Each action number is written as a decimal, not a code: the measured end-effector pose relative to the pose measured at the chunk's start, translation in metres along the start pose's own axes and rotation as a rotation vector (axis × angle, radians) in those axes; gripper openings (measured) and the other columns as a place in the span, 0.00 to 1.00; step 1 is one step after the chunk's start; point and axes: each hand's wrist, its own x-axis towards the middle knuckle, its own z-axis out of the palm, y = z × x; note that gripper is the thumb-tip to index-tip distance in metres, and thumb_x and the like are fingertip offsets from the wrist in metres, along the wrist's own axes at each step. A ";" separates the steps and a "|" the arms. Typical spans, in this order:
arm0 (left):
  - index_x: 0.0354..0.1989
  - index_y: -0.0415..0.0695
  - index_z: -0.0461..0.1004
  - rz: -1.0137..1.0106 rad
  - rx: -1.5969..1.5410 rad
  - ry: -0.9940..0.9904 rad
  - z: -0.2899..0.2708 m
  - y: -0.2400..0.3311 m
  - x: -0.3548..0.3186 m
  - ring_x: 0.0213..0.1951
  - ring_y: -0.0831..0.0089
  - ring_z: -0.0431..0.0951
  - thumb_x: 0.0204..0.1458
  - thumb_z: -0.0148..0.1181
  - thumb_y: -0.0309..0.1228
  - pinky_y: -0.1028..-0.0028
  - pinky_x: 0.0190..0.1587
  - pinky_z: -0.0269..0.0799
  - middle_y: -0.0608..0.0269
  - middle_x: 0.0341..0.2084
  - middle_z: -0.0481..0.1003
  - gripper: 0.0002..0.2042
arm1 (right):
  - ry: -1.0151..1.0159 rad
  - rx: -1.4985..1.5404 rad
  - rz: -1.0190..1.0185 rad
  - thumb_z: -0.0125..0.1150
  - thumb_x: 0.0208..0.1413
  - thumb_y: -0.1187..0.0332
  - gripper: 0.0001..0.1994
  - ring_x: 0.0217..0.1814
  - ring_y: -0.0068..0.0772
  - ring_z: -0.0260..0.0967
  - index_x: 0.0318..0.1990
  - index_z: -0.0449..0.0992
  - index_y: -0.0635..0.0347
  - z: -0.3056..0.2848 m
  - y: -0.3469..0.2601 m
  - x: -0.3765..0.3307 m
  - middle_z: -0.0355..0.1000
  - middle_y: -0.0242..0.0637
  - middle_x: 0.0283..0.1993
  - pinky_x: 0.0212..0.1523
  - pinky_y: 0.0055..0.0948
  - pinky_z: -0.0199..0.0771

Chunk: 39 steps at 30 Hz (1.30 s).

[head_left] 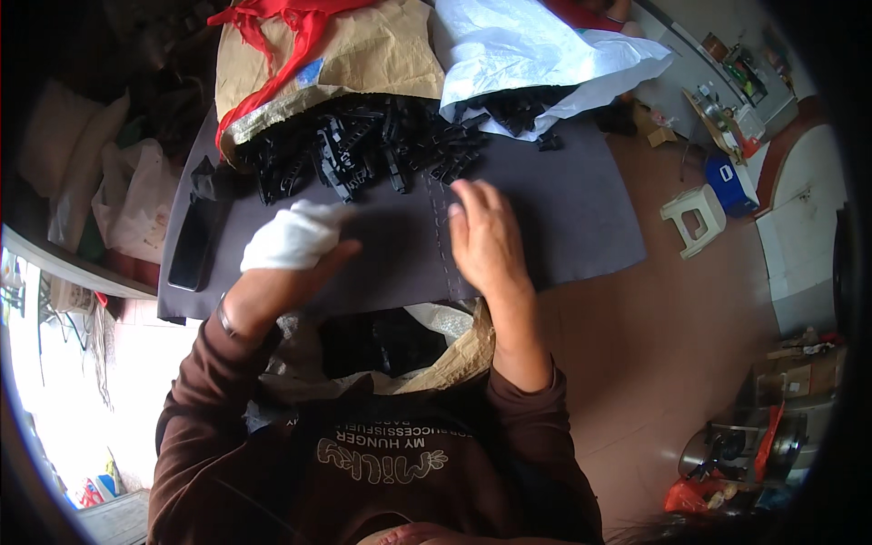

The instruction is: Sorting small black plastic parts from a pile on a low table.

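Note:
My left hand has a white glove or cloth over its fingers, while the thumb is bare. It is over the left half of the grey-covered table; its fingertips are blurred, but thumb and fingers look apart with nothing seen between them. My bare right hand is over the table's middle, fingers stretched forward and thumb apart, with nothing visible in it. Just beyond both hands lies a heap of small black plastic parts, spilling from a brown sack. More black parts show at the mouth of a white sack to its right.
A dark phone lies at the table's left edge. Below the near edge, by my lap, an open sack holds something dark. On the floor at right stand a white stool and a blue box.

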 end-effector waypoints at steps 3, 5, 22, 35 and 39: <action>0.41 0.50 0.77 0.142 0.072 0.156 0.030 -0.031 0.016 0.33 0.60 0.77 0.48 0.61 0.37 0.65 0.31 0.73 0.59 0.29 0.76 0.12 | -0.003 -0.122 0.072 0.51 0.54 0.76 0.21 0.55 0.54 0.63 0.57 0.67 0.60 0.008 0.008 0.009 0.62 0.52 0.59 0.57 0.44 0.62; 0.39 0.52 0.77 0.035 0.183 0.126 0.031 -0.022 0.020 0.30 0.62 0.77 0.47 0.61 0.34 0.66 0.30 0.73 0.62 0.27 0.75 0.10 | -0.004 -0.186 0.046 0.50 0.53 0.77 0.23 0.59 0.55 0.61 0.59 0.66 0.59 0.011 0.013 0.014 0.60 0.52 0.61 0.59 0.44 0.61; 0.29 0.46 0.75 -0.072 0.011 0.275 0.033 -0.034 -0.037 0.29 0.58 0.75 0.44 0.61 0.27 0.64 0.31 0.72 0.59 0.28 0.75 0.04 | -0.208 -0.108 0.091 0.51 0.56 0.43 0.27 0.65 0.58 0.54 0.57 0.71 0.45 0.071 0.008 0.090 0.53 0.59 0.65 0.62 0.49 0.57; 0.25 0.46 0.71 -0.186 -0.031 0.419 0.047 -0.042 -0.034 0.23 0.53 0.74 0.48 0.58 0.31 0.60 0.24 0.70 0.56 0.20 0.71 0.04 | -0.217 0.219 -0.088 0.59 0.55 0.56 0.22 0.60 0.52 0.64 0.53 0.72 0.60 0.026 -0.022 0.031 0.66 0.50 0.58 0.59 0.38 0.64; 0.26 0.46 0.72 -0.116 -0.060 0.421 0.044 -0.040 -0.031 0.23 0.53 0.74 0.47 0.58 0.30 0.60 0.24 0.69 0.56 0.20 0.71 0.03 | -0.121 0.226 0.054 0.57 0.54 0.67 0.13 0.53 0.47 0.69 0.46 0.75 0.63 -0.017 0.023 0.044 0.72 0.47 0.49 0.55 0.35 0.67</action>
